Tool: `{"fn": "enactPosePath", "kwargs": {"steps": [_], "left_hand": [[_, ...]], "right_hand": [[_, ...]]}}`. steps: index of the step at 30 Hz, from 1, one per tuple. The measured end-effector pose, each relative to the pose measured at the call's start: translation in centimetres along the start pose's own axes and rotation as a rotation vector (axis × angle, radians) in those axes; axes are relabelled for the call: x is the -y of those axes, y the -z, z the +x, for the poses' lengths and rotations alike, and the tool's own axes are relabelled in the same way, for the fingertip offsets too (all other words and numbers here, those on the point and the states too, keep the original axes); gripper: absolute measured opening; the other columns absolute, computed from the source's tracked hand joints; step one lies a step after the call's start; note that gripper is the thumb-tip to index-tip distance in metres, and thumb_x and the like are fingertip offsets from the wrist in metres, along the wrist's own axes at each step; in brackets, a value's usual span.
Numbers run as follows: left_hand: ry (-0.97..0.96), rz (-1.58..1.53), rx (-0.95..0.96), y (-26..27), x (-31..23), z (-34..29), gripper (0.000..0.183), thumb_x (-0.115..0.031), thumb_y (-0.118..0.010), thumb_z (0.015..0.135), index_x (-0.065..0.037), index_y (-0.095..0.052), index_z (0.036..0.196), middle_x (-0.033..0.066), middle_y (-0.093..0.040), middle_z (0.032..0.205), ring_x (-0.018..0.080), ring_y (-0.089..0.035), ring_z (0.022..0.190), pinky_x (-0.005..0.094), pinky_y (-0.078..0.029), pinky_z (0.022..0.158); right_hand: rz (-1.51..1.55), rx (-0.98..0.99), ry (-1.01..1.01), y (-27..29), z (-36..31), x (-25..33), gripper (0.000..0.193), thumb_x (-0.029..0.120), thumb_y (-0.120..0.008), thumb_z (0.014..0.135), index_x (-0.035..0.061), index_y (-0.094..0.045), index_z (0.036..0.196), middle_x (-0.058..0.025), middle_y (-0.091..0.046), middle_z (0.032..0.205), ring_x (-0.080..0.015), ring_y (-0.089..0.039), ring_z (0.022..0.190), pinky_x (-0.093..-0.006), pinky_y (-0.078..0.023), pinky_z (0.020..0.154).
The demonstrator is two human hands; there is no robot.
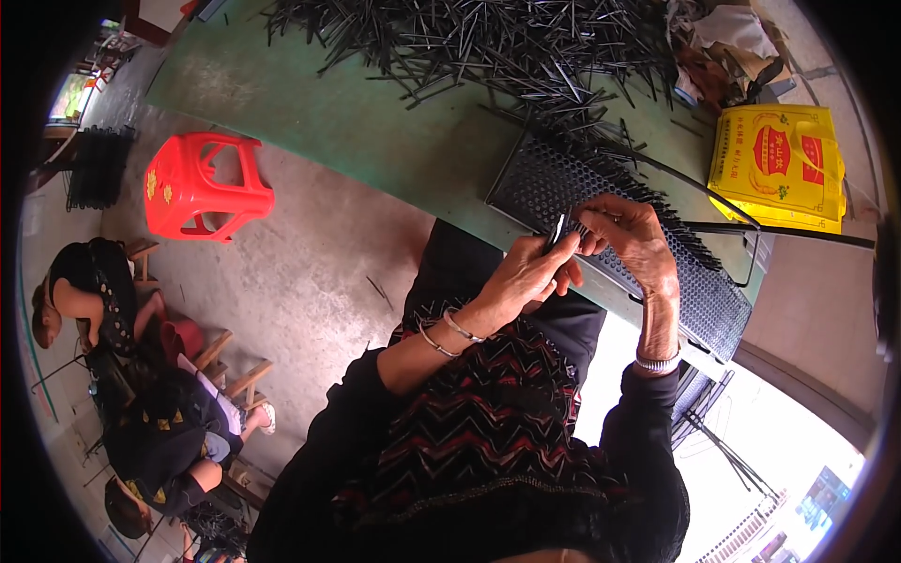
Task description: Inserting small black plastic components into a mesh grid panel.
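Observation:
My left hand [527, 272] and my right hand [631, 236] meet over a black perforated tray [554, 183] at the edge of a green table [375, 122]. Both hands pinch a thin black stick [560, 228] between the fingertips. A row of black sticks [657, 202] stands packed in the tray's holes along its far side. A large loose heap of the same black sticks [488, 42] lies farther back on the table. My left wrist carries bangles and my right wrist a pale band.
A yellow bag with red print [777, 164] lies on the table's right end, with crumpled cloth and paper [727, 47] behind it. A red plastic stool [202, 186] stands on the concrete floor at left. Two other people [141, 375] sit low at far left among wooden stools.

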State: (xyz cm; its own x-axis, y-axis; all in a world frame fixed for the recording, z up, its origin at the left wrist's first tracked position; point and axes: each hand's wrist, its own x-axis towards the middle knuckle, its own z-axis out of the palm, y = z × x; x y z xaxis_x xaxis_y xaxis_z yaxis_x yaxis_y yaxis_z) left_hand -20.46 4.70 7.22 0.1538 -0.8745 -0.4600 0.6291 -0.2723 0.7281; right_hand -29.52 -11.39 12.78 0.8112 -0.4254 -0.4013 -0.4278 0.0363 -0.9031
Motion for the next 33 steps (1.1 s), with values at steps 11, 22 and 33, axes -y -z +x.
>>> {"fn": "enactPosePath", "kwargs": {"steps": [11,22,33], "left_hand": [[-0.023,-0.02,-0.06,-0.6,-0.4,0.0,0.039,-0.04,-0.059,0.096,-0.002,-0.068,0.098,0.0105,-0.071,0.081,0.0121,-0.068,0.066,0.0206,-0.05,0.051],[-0.049,-0.063,-0.183,0.0,-0.3,0.2,0.05,-0.047,-0.049,0.099,0.0,-0.064,0.11,0.0109,-0.071,0.082,0.0087,-0.065,0.061,0.0173,-0.046,0.048],[0.121,-0.466,0.075,0.0,3.4,1.3,0.034,-0.035,-0.054,0.099,-0.002,-0.058,0.108,0.011,-0.067,0.094,0.0118,-0.057,0.071,0.0266,-0.049,0.059]], "right_hand": [[-0.044,-0.008,-0.003,0.3,0.0,-0.3,0.015,0.009,-0.065,0.091,-0.0035,-0.068,0.097,-0.0067,-0.067,0.075,-0.0106,-0.062,0.065,-0.0239,-0.051,0.06],[0.062,-0.187,0.103,1.4,-0.4,0.1,0.017,0.009,-0.059,0.095,-0.0044,-0.066,0.103,-0.0091,-0.069,0.081,-0.0143,-0.068,0.071,-0.0272,-0.057,0.068],[-0.468,-0.726,0.495,-0.2,2.9,-0.2,0.015,0.006,-0.059,0.094,0.0003,-0.066,0.105,-0.0073,-0.072,0.081,-0.01,-0.068,0.077,-0.023,-0.051,0.072]]}}
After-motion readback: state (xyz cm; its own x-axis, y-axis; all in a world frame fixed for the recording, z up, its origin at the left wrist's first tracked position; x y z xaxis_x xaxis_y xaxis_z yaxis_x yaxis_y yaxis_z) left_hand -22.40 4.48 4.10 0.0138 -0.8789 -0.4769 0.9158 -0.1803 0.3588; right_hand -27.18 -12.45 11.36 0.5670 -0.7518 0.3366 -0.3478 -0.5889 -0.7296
